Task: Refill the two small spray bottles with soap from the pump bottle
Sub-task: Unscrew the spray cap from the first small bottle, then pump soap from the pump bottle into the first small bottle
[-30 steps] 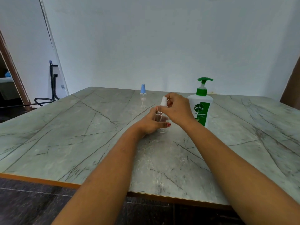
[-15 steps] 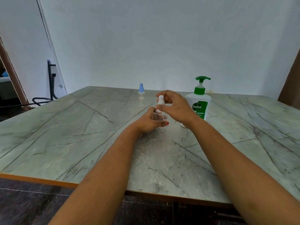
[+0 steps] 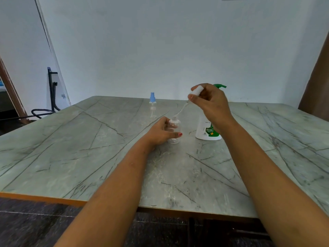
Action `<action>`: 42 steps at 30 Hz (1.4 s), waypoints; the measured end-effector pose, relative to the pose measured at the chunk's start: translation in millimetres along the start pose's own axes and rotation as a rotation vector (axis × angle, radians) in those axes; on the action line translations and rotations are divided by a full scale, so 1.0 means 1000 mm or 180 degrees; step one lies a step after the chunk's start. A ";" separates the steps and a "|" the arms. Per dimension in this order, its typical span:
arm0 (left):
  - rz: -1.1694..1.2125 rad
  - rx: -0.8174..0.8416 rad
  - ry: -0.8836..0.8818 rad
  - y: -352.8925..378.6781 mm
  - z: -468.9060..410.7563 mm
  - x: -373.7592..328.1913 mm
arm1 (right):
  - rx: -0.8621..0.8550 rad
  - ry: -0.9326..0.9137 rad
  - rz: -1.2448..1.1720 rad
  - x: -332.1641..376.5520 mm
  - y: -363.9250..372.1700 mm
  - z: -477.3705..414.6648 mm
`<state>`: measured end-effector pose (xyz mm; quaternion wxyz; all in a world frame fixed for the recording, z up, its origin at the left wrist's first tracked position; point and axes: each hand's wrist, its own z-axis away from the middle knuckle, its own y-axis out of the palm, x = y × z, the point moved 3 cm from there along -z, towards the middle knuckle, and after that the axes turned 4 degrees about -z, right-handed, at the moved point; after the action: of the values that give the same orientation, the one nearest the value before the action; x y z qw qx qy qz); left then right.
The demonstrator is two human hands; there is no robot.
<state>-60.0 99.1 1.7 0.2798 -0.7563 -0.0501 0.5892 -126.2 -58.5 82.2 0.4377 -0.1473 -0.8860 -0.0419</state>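
A small clear spray bottle (image 3: 174, 129) stands upright on the marble table (image 3: 74, 150), its threaded neck uncovered. My left hand (image 3: 161, 131) grips its body from the left. My right hand (image 3: 211, 102) holds the bottle's white spray cap (image 3: 198, 90) up and to the right; the thin dip tube (image 3: 181, 110) slants from it down to the neck. The white pump bottle with a green pump head (image 3: 208, 131) stands just right of the clear bottle, mostly hidden behind my right hand. A second small bottle with a blue spray cap (image 3: 152, 105) stands farther back, untouched.
The table's orange front edge (image 3: 41, 197) runs along the bottom left. A white wall rises behind the table. At the far left a black stand and cable (image 3: 52, 90) are by a doorway. A brown panel (image 3: 315, 90) is at the right edge.
My right hand has lifted the white spray cap off the clear bottle, up and to the right, drawing the dip tube out. My left hand still grips the bottle.
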 end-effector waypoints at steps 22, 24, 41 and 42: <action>-0.0407 -0.0379 0.0531 0.012 0.007 -0.003 | 0.0572 0.1583 0.1507 -0.054 -0.161 0.059; -0.0377 -0.0403 0.0549 0.013 0.008 -0.003 | 0.0596 0.1672 0.1571 -0.058 -0.160 0.059; -0.0387 -0.0464 0.0744 0.018 0.009 -0.006 | 0.0721 0.1058 0.0340 -0.041 -0.062 -0.006; -0.0401 -0.0468 0.0744 0.018 0.009 -0.005 | 0.0586 0.0994 0.0428 -0.044 -0.060 -0.007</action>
<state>-74.1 85.1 -3.5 0.2640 -0.8336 -0.1076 0.4732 -113.6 -127.0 55.1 0.5832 -0.1572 -0.7956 0.0462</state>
